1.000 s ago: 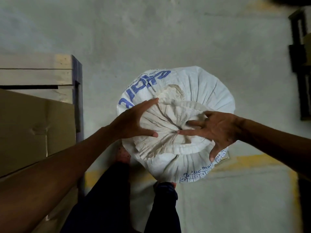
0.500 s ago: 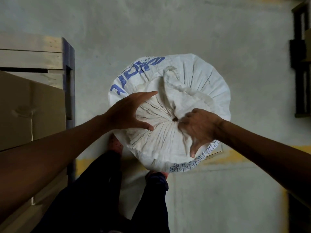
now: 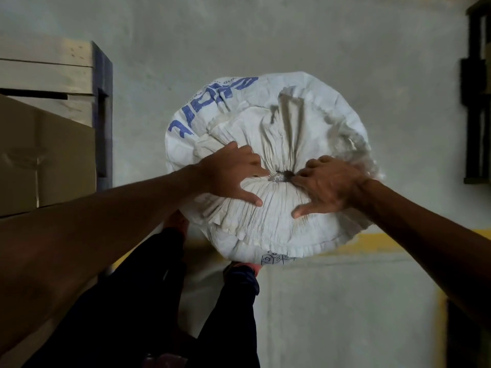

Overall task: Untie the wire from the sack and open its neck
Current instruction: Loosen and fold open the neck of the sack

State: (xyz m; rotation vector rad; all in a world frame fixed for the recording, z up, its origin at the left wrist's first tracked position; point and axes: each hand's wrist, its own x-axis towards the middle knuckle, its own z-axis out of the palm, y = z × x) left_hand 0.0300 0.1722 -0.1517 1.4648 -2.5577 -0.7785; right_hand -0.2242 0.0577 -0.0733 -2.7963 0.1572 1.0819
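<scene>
The grey concrete floor shows all round the far side of the sack and on to the dark rack at your right, which stands well apart from it. A yellow line on the floor runs under the sack's near edge. At your left, a cardboard box sits against a wooden pallet. What the box holds is hidden. A strip of floor lies between the pallet's dark corner and the sack.

The white woven sack stands upright, bulging full, just beyond your feet. Its contents are hidden, and its neck is gathered to a small dark hole with a shiny speck beside it. The wire is too small to tell.

Your left grip lies open on the folds, forefinger pointing at the neck, thumb spread. Your right grip has its fingers bent down into the cloth right at the neck, thumb spread. You cannot tell whether they pinch anything.

Big blue letters curve over the far-left shoulder, creased and not readable. Small blue print with boxed marks sits on the near rim.
</scene>
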